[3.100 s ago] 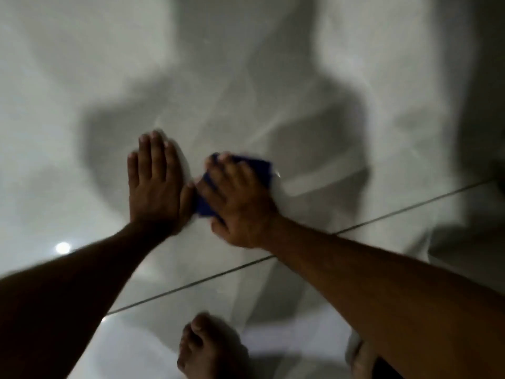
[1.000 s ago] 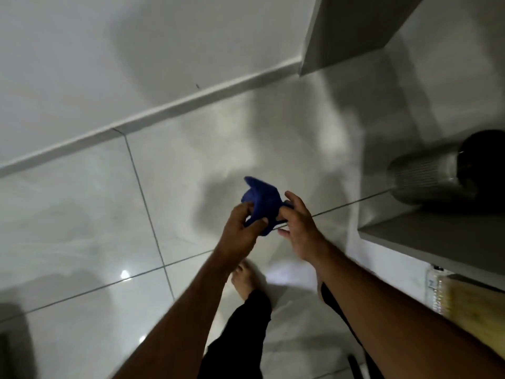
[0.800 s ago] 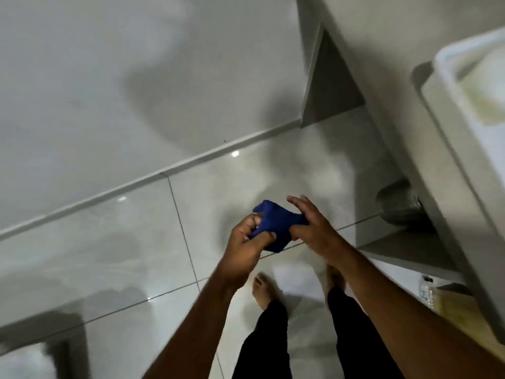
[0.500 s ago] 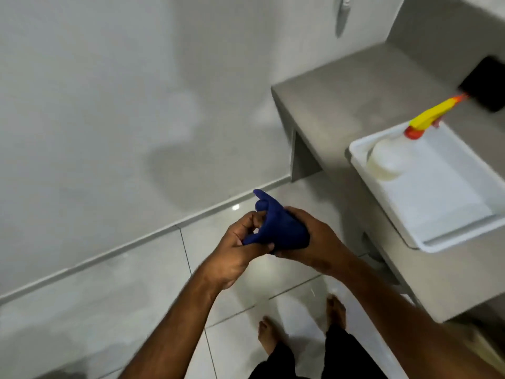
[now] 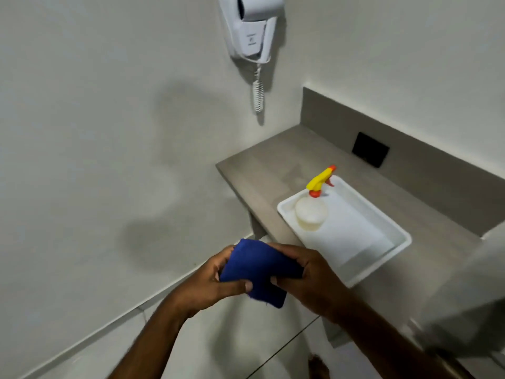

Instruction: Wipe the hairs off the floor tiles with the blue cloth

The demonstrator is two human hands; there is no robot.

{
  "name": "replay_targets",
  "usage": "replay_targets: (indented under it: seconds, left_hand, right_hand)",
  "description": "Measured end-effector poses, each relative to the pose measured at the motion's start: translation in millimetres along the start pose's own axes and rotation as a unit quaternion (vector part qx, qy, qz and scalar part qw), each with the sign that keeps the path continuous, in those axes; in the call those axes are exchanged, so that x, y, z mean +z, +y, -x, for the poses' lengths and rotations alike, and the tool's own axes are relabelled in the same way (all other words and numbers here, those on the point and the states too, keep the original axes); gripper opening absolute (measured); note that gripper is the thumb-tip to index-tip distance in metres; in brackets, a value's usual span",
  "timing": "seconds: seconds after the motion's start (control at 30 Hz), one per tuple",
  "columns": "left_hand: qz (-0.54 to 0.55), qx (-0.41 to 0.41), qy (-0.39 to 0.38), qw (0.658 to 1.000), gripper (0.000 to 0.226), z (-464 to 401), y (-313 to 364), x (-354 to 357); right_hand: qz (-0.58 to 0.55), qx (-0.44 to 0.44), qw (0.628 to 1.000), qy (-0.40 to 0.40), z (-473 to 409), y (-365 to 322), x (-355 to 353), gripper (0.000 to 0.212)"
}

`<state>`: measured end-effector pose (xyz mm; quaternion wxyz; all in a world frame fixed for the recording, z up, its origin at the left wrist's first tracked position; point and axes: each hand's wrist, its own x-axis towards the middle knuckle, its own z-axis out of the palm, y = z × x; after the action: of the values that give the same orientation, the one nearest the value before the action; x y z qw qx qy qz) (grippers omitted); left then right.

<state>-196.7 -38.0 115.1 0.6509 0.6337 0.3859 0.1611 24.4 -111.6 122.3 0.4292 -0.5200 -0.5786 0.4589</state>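
The blue cloth [image 5: 255, 272] is folded and held in the air between both hands, well above the floor. My left hand [image 5: 211, 283] grips its left side with the thumb pressed on the front. My right hand [image 5: 308, 280] holds its right side, fingers curled over the top edge. Glossy pale floor tiles [image 5: 226, 343] show below the hands; no hairs can be made out on them at this distance.
A grey counter [image 5: 262, 173] stands to the right with a white tray [image 5: 382, 258] holding a spray bottle [image 5: 313, 207] with a yellow and orange trigger. A wall-mounted hair dryer [image 5: 251, 26] hangs above. A bare foot [image 5: 318, 367] shows at the bottom.
I have risen from the floor, where my right hand was wiping with the cloth. Both hands now hold the cloth up, and the view has lifted to the counter and wall.
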Motion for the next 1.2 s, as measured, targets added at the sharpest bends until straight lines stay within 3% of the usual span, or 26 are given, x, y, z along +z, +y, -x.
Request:
replay_targets:
  seconds: [0.23,0.4,0.5,0.6,0.73,0.83,0.93,1.0,1.07,1.2]
  left_hand:
    - [-0.004,-0.029,-0.022,0.999,0.045,-102,33,61]
    - [-0.004,-0.098,-0.084,0.992,0.039,-168,28,105]
    - [-0.037,-0.150,-0.040,0.987,0.032,-204,15,126]
    - [-0.168,-0.153,0.027,0.974,0.017,-236,0,142]
    - [-0.389,-0.100,0.034,0.915,0.019,-256,-13,144]
    - [-0.540,-0.062,0.022,0.839,0.022,-258,-25,146]
    - [-0.649,-0.004,0.009,0.761,0.023,-256,-36,153]
    - [-0.672,0.029,0.028,0.739,0.029,-249,-37,154]
    - [-0.664,0.074,0.064,0.741,0.035,-235,-29,141]
    - [-0.659,0.183,0.151,0.714,0.035,-198,23,79]
  right_hand:
    - [-0.123,0.156,0.976,0.088,21,30,-97,0.059]
    - [0.008,0.246,0.950,0.194,11,68,-141,0.046]
    - [0.029,0.313,0.930,0.188,-9,99,-165,0.047]
    - [0.023,0.375,0.911,0.171,-27,132,-177,0.045]
    - [0.070,0.365,0.919,0.132,-42,156,-171,0.044]
    - [0.168,0.360,0.914,0.085,-48,164,-164,0.040]
    - [0.305,0.355,0.882,0.048,-52,170,-155,0.043]
    - [0.396,0.364,0.842,0.044,-56,163,-149,0.045]
    - [0.472,0.329,0.812,0.100,-62,143,-146,0.039]
    - [0.496,0.111,0.812,0.286,-83,73,-146,0.023]
